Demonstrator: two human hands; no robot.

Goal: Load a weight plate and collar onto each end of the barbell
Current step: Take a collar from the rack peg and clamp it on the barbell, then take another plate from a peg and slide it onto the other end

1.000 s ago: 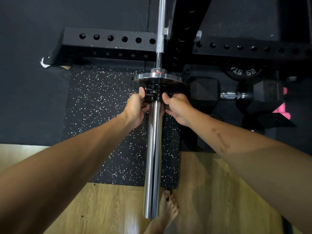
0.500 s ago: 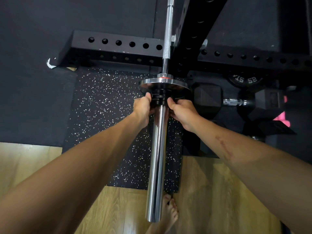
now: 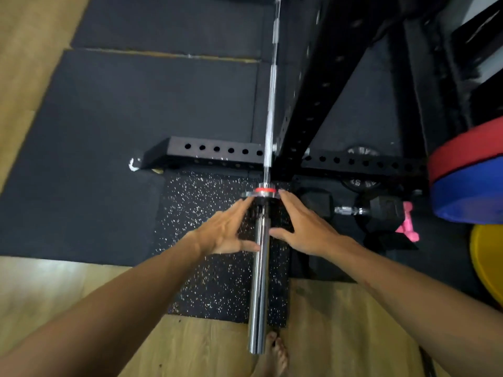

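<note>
Barbell [image 3: 260, 281] runs away from the viewer, its chrome sleeve pointing back toward a bare foot [image 3: 273, 355] on the wood floor, its thin shaft passing beside the black rack upright [image 3: 324, 85] and over the rack's holed base rail [image 3: 215, 153]. On this near end a small weight plate [image 3: 260, 194] sits seated at the inner end of the sleeve against the red-ringed shoulder, seen almost edge-on. Directly in front of it a dark collar [image 3: 261, 210] seems to wrap the sleeve, though motion blur and the fingers leave too little visible to say whether it is clamped tight. The left hand [image 3: 227, 231] and right hand [image 3: 302, 229] flank the sleeve with fingers straight and spread, fingertips reaching toward the plate's edge; neither hand grips anything, and whether they touch the plate I cannot tell. My reading is that this end is essentially finished, plate on and collar in place. The far end of the bar is out of view, so its loading cannot be judged. Off to the right, near the floor mat's edge, lie a hex dumbbell [image 3: 351, 209] and stacked red, blue and yellow bumper plates [image 3: 471, 183]
</note>
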